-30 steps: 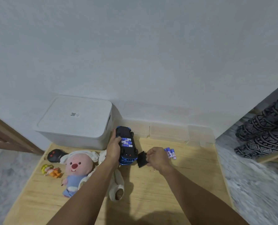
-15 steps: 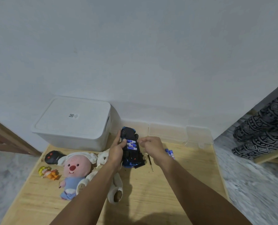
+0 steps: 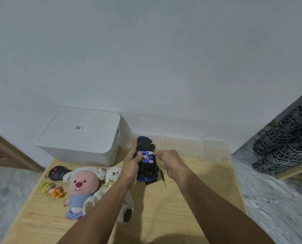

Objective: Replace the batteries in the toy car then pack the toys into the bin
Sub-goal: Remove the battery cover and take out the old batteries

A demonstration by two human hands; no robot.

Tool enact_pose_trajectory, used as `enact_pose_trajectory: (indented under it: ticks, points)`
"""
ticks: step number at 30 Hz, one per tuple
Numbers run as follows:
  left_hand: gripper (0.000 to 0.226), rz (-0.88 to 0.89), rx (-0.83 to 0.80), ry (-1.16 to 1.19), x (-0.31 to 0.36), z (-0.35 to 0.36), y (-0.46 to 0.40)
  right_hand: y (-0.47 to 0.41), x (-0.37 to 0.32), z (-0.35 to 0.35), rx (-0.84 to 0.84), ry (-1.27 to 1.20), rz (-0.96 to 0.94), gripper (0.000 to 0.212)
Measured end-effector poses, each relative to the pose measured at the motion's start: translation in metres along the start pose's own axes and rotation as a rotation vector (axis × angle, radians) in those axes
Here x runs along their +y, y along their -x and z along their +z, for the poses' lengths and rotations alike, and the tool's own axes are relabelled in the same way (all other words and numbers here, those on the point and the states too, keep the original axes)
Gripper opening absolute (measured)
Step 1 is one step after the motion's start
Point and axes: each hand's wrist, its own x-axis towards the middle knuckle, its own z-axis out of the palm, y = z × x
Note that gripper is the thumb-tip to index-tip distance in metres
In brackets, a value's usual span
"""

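The blue toy car (image 3: 145, 144) lies upside down on the wooden table (image 3: 182, 205), its battery bay uncovered with three blue batteries (image 3: 147, 157) in a row. My left hand (image 3: 131, 166) grips the car's left side, thumb on the batteries' left ends. My right hand (image 3: 171, 161) is at the car's right side, fingertips pinched on the right end of the top battery. The black battery cover (image 3: 151, 182) lies at the car's near end. The white bin (image 3: 79, 138) stands shut with its lid on at the back left.
A small screwdriver (image 3: 163, 179) lies right of the car. A black remote (image 3: 57, 173), a pink plush (image 3: 82, 186), a white teddy (image 3: 114, 174) and a small figure (image 3: 52, 190) lie at the left. Clear plastic boxes (image 3: 182, 145) line the wall.
My right hand has let go of the black cover, which now lies at the car's near end, and moved up to the batteries. My left hand keeps its hold on the car.
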Motion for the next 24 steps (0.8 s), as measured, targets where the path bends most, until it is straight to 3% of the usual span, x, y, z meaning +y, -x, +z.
enact_pose_trajectory:
  ticks: [5, 8, 13, 19, 24]
  points:
    - [0.053, -0.033, -0.001, -0.017, -0.005, -0.002, 0.000, -0.005, -0.004, -0.004, 0.009, 0.020, -0.055, 0.014]
    - [0.053, -0.054, -0.009, -0.015, -0.008, -0.001, 0.003, -0.004, -0.006, -0.004, 0.004, 0.077, -0.187, 0.005]
    - [0.053, -0.077, 0.015, -0.042, -0.009, -0.002, 0.001, -0.006, 0.000, -0.002, 0.027, 0.117, -0.296, 0.014]
    - [0.053, -0.067, 0.123, 0.006, -0.006, -0.013, -0.004, -0.014, 0.010, -0.016, 0.107, 0.001, -0.246, 0.015]
    - [0.052, -0.062, 0.148, 0.033, -0.001, -0.017, -0.007, -0.023, 0.035, -0.028, 0.220, 0.145, -0.139, 0.008]
